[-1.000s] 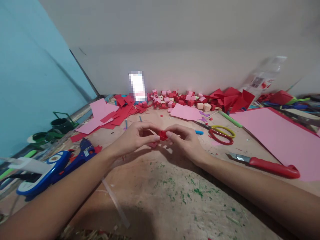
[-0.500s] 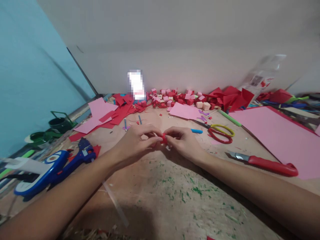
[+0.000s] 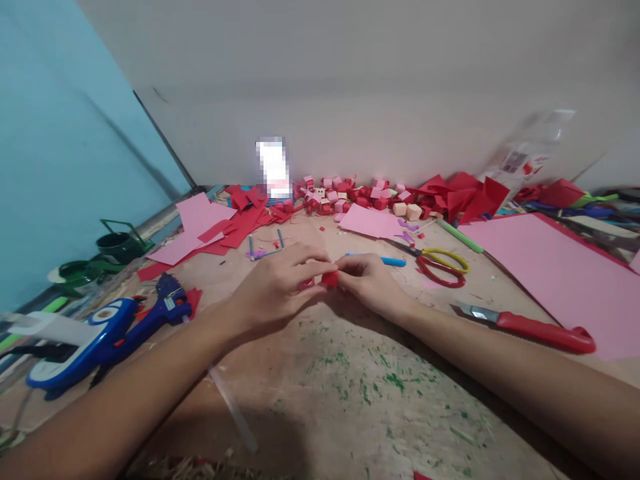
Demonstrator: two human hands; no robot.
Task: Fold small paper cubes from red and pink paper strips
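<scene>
Between the fingertips of both hands is a small red paper cube (image 3: 330,278), held just above the worktable (image 3: 300,373). My left hand (image 3: 283,283) is closed on its left side, thumb below and fingers above. Thumb and forefinger of my right hand (image 3: 367,283) pinch it from the right. Part of the cube is hidden by the fingers. Behind the right hand lies a blue pen-like stick (image 3: 393,261). Farther back is a heap of small red and pink paper cubes (image 3: 345,193) along the wall.
At left stands a blue glue gun (image 3: 167,303) with a glue stick (image 3: 233,407) lying nearby. Scissors (image 3: 443,267) and a red-handled knife (image 3: 545,330) lie at right, beside pink paper sheets (image 3: 565,273). A lit phone (image 3: 274,167) leans on the wall; a plastic bottle (image 3: 530,153) stands back right.
My left hand has shifted its fingers around the red cube, its knuckles turning up. More of the cube's red face shows now. The right hand keeps its pinch.
</scene>
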